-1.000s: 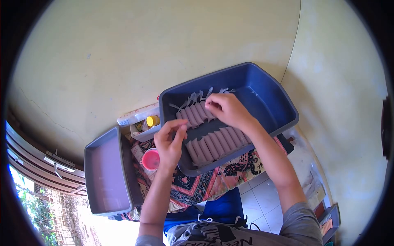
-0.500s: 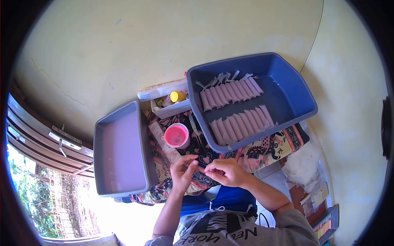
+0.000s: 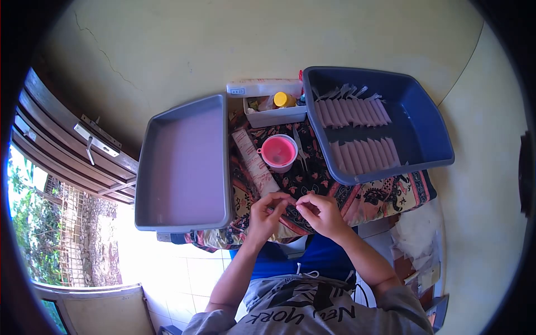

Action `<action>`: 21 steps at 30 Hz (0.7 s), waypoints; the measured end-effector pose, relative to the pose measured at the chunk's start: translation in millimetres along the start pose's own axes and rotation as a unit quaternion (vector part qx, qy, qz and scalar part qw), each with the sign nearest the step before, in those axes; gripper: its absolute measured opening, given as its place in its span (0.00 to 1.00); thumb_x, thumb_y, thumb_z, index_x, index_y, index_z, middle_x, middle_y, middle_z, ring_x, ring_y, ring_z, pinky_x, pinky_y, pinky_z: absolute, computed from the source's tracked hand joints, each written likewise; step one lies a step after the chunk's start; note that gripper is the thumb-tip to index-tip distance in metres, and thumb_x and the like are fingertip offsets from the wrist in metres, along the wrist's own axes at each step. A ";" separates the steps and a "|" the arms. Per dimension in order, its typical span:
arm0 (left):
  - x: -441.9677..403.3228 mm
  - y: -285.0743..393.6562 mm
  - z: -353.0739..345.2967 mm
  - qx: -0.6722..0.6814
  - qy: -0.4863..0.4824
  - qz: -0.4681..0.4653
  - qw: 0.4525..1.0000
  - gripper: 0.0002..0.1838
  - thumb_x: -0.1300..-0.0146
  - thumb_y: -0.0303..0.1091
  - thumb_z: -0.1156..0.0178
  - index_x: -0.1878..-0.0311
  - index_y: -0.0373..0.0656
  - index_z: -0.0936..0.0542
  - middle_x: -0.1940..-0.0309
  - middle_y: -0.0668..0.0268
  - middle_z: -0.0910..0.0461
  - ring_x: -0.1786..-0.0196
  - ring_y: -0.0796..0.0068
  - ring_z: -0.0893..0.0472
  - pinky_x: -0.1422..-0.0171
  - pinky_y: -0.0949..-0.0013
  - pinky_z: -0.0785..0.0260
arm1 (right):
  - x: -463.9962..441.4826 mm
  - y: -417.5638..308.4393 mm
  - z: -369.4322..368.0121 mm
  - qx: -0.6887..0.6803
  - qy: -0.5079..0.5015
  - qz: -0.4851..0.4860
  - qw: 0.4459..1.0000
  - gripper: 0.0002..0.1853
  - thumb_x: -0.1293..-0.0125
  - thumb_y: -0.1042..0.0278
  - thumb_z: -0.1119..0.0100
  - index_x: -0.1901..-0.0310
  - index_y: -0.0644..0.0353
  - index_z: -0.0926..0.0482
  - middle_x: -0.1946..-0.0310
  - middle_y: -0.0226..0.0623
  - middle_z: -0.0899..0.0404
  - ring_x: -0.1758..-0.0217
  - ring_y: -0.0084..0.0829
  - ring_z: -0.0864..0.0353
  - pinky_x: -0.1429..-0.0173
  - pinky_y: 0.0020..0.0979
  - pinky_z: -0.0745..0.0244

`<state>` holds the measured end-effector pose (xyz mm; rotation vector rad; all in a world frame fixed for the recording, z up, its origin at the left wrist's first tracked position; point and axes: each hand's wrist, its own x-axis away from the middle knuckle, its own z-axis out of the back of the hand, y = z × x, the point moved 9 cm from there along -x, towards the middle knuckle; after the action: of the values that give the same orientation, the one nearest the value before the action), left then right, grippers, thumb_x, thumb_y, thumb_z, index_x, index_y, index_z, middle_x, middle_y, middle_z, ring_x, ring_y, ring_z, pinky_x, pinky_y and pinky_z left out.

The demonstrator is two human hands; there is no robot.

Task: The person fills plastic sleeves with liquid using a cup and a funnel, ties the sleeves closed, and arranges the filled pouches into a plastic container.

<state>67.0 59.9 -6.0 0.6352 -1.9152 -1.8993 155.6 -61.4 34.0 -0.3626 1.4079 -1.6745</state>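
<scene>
My left hand [image 3: 266, 215] and my right hand [image 3: 322, 215] are close together over the front edge of the patterned cloth [image 3: 379, 195], both pinched; whatever lies between the fingers is too small to make out. Beyond them a pink cup with a handle [image 3: 278, 151] sits in a white container. Left of it lies a long clear plastic packet with red print [image 3: 255, 162]. A pair of scissors [image 3: 302, 151] is right of the cup. In the blue-grey tub [image 3: 416, 120] at the right lie two rows of filled pinkish-purple tubes [image 3: 365, 155]; the back row has knotted tops.
A grey tub of pinkish-purple liquid [image 3: 187, 167] stands at the left. Behind the cup is a small white box [image 3: 276, 116] holding a yellow-capped jar [image 3: 283, 100], with a plastic roll [image 3: 262, 87] behind it. A door with a handle [image 3: 89, 146] is far left.
Both hands have come back from over the blue-grey tub to the cloth's front edge and drawn together. The view has swung left, so the tubs appear farther right.
</scene>
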 end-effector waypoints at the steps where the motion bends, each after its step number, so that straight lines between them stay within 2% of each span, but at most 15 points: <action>1: 0.2 -1.7 1.2 0.002 0.002 0.001 1.000 0.09 0.36 0.24 0.41 0.54 0.35 0.19 0.65 0.67 0.17 0.62 0.84 0.21 0.58 0.78 0.30 | -2.1 -3.0 -1.3 0.015 -0.004 0.005 1.000 0.03 0.38 0.75 0.39 0.64 0.63 0.21 0.75 0.36 0.20 0.76 0.24 0.21 0.72 0.25 0.30; 3: 0.5 -3.5 5.7 -0.018 0.018 -0.009 1.000 0.10 0.36 0.21 0.43 0.51 0.34 0.21 0.64 0.69 0.20 0.64 0.85 0.25 0.60 0.80 0.33 | -4.3 -4.3 -4.0 0.031 -0.010 0.009 0.999 0.03 0.39 0.75 0.39 0.64 0.63 0.21 0.74 0.37 0.20 0.75 0.26 0.20 0.71 0.26 0.29; 7: 0.1 -10.7 16.0 -0.009 0.044 -0.002 0.999 0.13 0.38 0.21 0.42 0.50 0.38 0.22 0.61 0.69 0.21 0.63 0.85 0.25 0.58 0.79 0.33 | -10.5 2.5 -12.4 0.047 -0.018 0.000 0.999 0.03 0.40 0.76 0.39 0.64 0.62 0.21 0.72 0.39 0.19 0.73 0.32 0.19 0.69 0.29 0.27; 9: 0.2 -7.1 28.6 -0.130 0.095 -0.054 0.985 0.16 0.42 0.20 0.39 0.50 0.41 0.22 0.61 0.69 0.23 0.63 0.85 0.26 0.56 0.79 0.33 | -14.4 11.2 -18.8 0.039 -0.019 -0.003 0.999 0.03 0.41 0.76 0.40 0.64 0.62 0.21 0.71 0.40 0.19 0.72 0.35 0.18 0.68 0.31 0.26; 10: 0.5 -7.4 31.0 -0.131 0.097 -0.052 0.985 0.16 0.42 0.20 0.39 0.50 0.41 0.22 0.61 0.69 0.23 0.63 0.85 0.26 0.56 0.79 0.33 | -16.2 11.2 -21.7 0.064 -0.011 0.034 0.997 0.04 0.41 0.75 0.40 0.64 0.62 0.21 0.69 0.41 0.19 0.70 0.39 0.19 0.66 0.34 0.25; 12: -0.1 -14.6 37.3 -0.201 0.100 0.011 0.974 0.15 0.44 0.22 0.38 0.51 0.42 0.21 0.51 0.60 0.21 0.54 0.70 0.20 0.54 0.72 0.29 | -21.9 10.7 -28.5 0.085 -0.005 0.070 0.994 0.04 0.42 0.75 0.40 0.64 0.62 0.21 0.67 0.42 0.20 0.67 0.43 0.19 0.64 0.36 0.25; 13: 1.5 -15.1 40.4 -0.204 0.103 0.015 0.973 0.15 0.44 0.22 0.38 0.51 0.42 0.21 0.51 0.60 0.21 0.54 0.70 0.20 0.54 0.72 0.29 | -25.7 11.6 -32.8 0.116 0.002 0.066 0.991 0.05 0.42 0.74 0.40 0.63 0.62 0.21 0.67 0.43 0.20 0.66 0.45 0.19 0.63 0.39 0.25; 15: 0.0 3.5 36.2 -0.263 0.103 -0.083 0.956 0.16 0.44 0.24 0.37 0.50 0.42 0.22 0.48 0.56 0.24 0.47 0.59 0.23 0.46 0.64 0.31 | -34.7 15.9 -35.8 0.159 0.025 0.078 0.984 0.06 0.42 0.72 0.39 0.62 0.61 0.21 0.68 0.43 0.22 0.64 0.47 0.20 0.61 0.42 0.25; 16: 0.3 -0.1 38.7 -0.263 0.107 -0.083 0.955 0.16 0.44 0.24 0.37 0.50 0.42 0.22 0.48 0.56 0.24 0.47 0.59 0.23 0.46 0.64 0.31 | -37.2 20.7 -39.2 0.158 0.022 0.080 0.984 0.06 0.42 0.72 0.39 0.62 0.61 0.21 0.68 0.43 0.22 0.64 0.47 0.20 0.61 0.42 0.25; 18: 2.0 2.8 36.8 -0.348 0.106 -0.142 0.920 0.20 0.45 0.21 0.37 0.48 0.42 0.23 0.45 0.56 0.26 0.47 0.60 0.24 0.45 0.64 0.32 | -42.5 33.6 -46.7 0.198 0.007 0.054 0.979 0.07 0.43 0.72 0.39 0.62 0.60 0.21 0.68 0.43 0.22 0.63 0.47 0.20 0.61 0.43 0.24; 21: 2.8 -4.6 41.7 -0.317 0.114 -0.100 0.936 0.21 0.44 0.23 0.38 0.45 0.41 0.25 0.45 0.54 0.26 0.44 0.56 0.26 0.39 0.60 0.35 | -46.8 38.5 -54.2 0.227 -0.017 0.064 0.972 0.09 0.44 0.72 0.39 0.60 0.58 0.21 0.67 0.43 0.22 0.63 0.48 0.19 0.60 0.43 0.23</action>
<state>41.8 93.1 -11.8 0.8081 -1.0293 -2.2784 160.4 10.9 -3.0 -0.0386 0.9594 -1.8100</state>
